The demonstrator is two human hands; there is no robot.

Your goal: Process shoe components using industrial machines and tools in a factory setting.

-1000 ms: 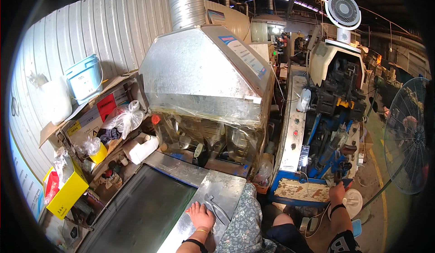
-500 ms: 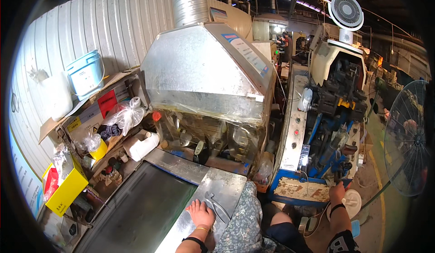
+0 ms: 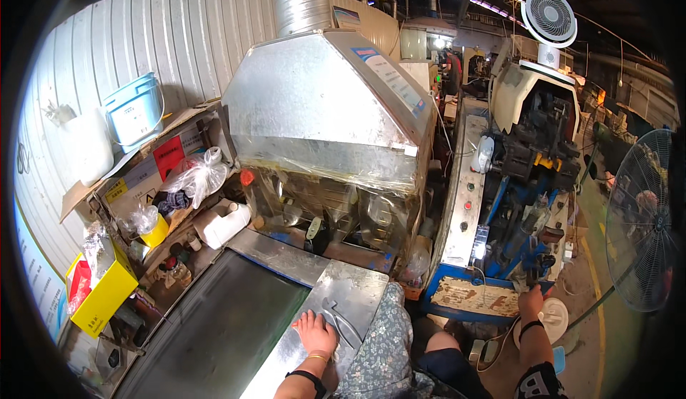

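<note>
My left hand [image 3: 316, 332] lies flat with fingers spread on a bare metal plate [image 3: 361, 284] beside the dark conveyor belt [image 3: 221, 320]. Just right of its fingers, a pair of metal pincers [image 3: 344, 325] rests on the plate, apart from the hand. My right hand [image 3: 530, 303] reaches out to the front edge of the blue-framed machine [image 3: 464, 295], its fingers closed. What they grip there, if anything, is too small and dark to make out. A patterned grey cloth [image 3: 379, 349] covers part of my lap between the arms.
A metal hood [image 3: 321, 99] with plastic sheeting stands beyond the belt. Left are a shelf with a blue bucket [image 3: 134, 111], a white jug [image 3: 223, 224] and a yellow box [image 3: 102, 288]. A round white lid [image 3: 554, 319] sits below my right hand; a large fan [image 3: 639, 220] stands right.
The view has shifted slightly. My left hand still lies on the plate by the pincers, and my right hand remains at the machine's front edge.
</note>
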